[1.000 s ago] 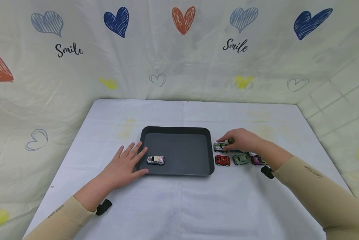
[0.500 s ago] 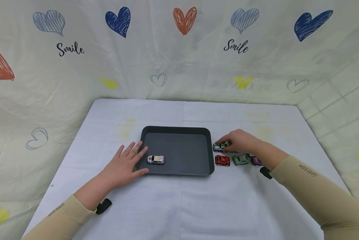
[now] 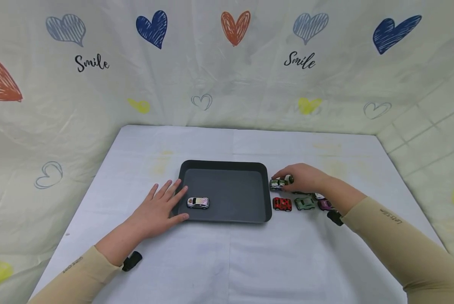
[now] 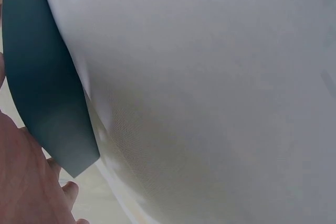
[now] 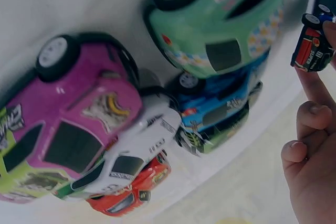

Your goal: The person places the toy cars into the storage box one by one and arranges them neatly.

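Note:
My left hand (image 3: 156, 213) lies with spread, straight fingers over the left rim of the dark grey tray (image 3: 231, 215). In the left wrist view, part of that hand (image 4: 26, 182) is beside the tray's side (image 4: 47, 77). A white patterned toy car (image 3: 198, 203) sits in the tray's lower left. Just right of the tray, my right hand (image 3: 304, 178) pinches a small dark toy car (image 3: 277, 184) between thumb and fingers. The right wrist view shows this hand (image 5: 320, 156) with the black and red car (image 5: 313, 48) at its fingertips.
Near the right hand are a red car (image 3: 282, 204), a green car (image 3: 305, 203) and a purple car (image 3: 325, 205). White (image 5: 131, 161), blue (image 5: 218, 106) and orange-red (image 5: 128, 190) cars show in the right wrist view. A white cloth covers the table (image 3: 227, 261).
The right hand's fingers have closed around the dark car, which has shifted slightly up and left. The left hand and the car in the tray have kept their places.

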